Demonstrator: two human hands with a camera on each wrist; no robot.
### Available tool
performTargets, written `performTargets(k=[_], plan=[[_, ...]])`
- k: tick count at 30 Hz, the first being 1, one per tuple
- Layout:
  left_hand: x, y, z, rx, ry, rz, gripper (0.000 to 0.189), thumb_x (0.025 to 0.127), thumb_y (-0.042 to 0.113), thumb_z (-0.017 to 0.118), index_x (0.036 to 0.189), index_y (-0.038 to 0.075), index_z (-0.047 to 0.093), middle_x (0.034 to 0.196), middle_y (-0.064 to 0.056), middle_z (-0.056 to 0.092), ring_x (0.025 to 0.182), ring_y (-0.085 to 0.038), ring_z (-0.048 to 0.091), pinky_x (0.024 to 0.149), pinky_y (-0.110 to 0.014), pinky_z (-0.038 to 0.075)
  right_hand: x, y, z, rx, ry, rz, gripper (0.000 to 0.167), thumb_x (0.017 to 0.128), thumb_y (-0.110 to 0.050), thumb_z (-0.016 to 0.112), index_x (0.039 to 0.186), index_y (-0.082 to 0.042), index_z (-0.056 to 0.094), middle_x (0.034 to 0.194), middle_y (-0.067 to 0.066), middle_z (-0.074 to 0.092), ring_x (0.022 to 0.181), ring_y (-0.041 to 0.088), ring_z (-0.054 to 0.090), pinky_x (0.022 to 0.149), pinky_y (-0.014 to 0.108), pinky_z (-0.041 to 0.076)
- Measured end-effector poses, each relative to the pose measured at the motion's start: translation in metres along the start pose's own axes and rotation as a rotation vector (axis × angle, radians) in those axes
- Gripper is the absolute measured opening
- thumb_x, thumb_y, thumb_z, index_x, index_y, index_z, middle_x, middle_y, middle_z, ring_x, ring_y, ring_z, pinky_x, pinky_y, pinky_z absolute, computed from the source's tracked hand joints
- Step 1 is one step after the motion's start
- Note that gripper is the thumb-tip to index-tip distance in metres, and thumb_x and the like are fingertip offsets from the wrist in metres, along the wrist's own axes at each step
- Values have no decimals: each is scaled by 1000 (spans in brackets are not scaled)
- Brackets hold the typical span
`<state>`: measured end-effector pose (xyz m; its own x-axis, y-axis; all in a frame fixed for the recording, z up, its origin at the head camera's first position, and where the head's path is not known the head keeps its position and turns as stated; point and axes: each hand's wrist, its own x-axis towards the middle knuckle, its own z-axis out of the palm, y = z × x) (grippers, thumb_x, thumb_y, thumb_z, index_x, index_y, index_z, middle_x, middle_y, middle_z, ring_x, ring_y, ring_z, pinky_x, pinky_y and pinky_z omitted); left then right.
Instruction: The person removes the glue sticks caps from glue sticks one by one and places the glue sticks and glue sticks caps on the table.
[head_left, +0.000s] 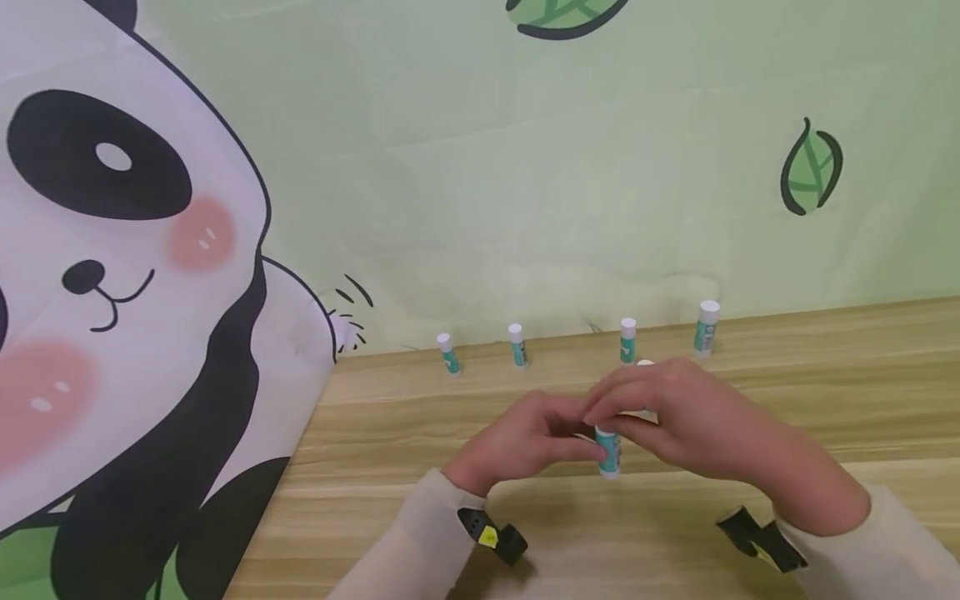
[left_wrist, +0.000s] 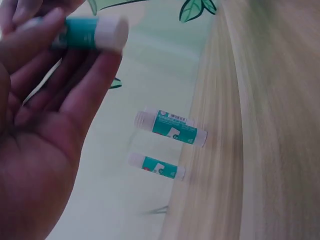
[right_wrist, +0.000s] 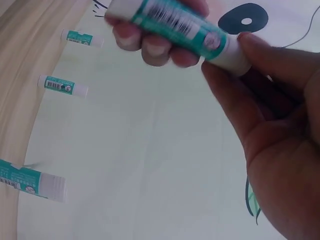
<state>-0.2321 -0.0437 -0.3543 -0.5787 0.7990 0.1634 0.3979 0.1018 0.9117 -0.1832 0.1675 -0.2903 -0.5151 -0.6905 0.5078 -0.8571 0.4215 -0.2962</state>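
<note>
A glue stick (head_left: 609, 454) with a teal label and white ends is held upright between both hands, low over the table. My left hand (head_left: 517, 442) grips its body, thumb across the label; in the left wrist view the left fingers wrap beneath the teal tube (left_wrist: 82, 33). From above, my right hand (head_left: 667, 408) pinches the white top end, seen in the right wrist view as a white cap (right_wrist: 234, 57) between thumb and forefinger. Just behind the right hand, another glue stick shows its white top (head_left: 646, 364), the remainder mostly hidden by that hand.
Several more glue sticks stand apart along the back of the wood-grain table (head_left: 375, 467), among them a left one (head_left: 450, 357), a middle one (head_left: 627, 340) and a larger right one (head_left: 707, 329). Behind them hangs a green backdrop (head_left: 450, 208) printed with a panda and leaves.
</note>
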Motion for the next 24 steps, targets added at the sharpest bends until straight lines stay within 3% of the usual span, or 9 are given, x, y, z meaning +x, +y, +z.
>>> performTargets(k=[4, 9, 12, 17, 24], plan=[[-2, -3, -5, -52, -85, -4, 28, 95, 8, 60, 122, 1, 63, 117, -19, 67, 105, -4, 61, 97, -27, 51, -1, 2, 0, 32, -17, -43, 19, 84, -2, 71, 96, -16, 75, 104, -5, 73, 93, 12, 69, 76, 25, 58], [-2, -3, -5, -88, -68, 15, 30, 95, 7, 59, 124, 1, 61, 117, -22, 65, 105, -6, 62, 97, -29, 51, 0, 5, 2, 25, 28, -68, 21, 81, 0, 73, 95, -15, 75, 104, -4, 72, 92, 12, 70, 74, 25, 58], [-1, -2, -2, -85, 4, 20, 29, 93, 7, 63, 122, 3, 63, 114, -20, 67, 101, -7, 64, 95, -30, 53, 0, 6, 5, 3, 70, -72, 23, 79, 0, 75, 97, -14, 75, 104, -4, 72, 89, 10, 69, 72, 22, 57], [3, -1, 5, -1, 175, 10, 28, 88, 12, 70, 116, 10, 69, 112, -10, 71, 99, -7, 67, 88, -27, 55, 1, 7, 10, -97, 150, -56, 23, 78, -2, 76, 98, -14, 74, 102, -5, 71, 85, 8, 68, 70, 21, 56], [6, 1, 16, 180, 392, 39, 22, 86, 20, 74, 107, 13, 72, 102, 0, 73, 90, -4, 69, 77, -21, 57, 3, 5, 13, -195, 196, 139, 14, 83, -11, 75, 96, -14, 73, 94, -7, 72, 79, 6, 67, 68, 26, 56]])
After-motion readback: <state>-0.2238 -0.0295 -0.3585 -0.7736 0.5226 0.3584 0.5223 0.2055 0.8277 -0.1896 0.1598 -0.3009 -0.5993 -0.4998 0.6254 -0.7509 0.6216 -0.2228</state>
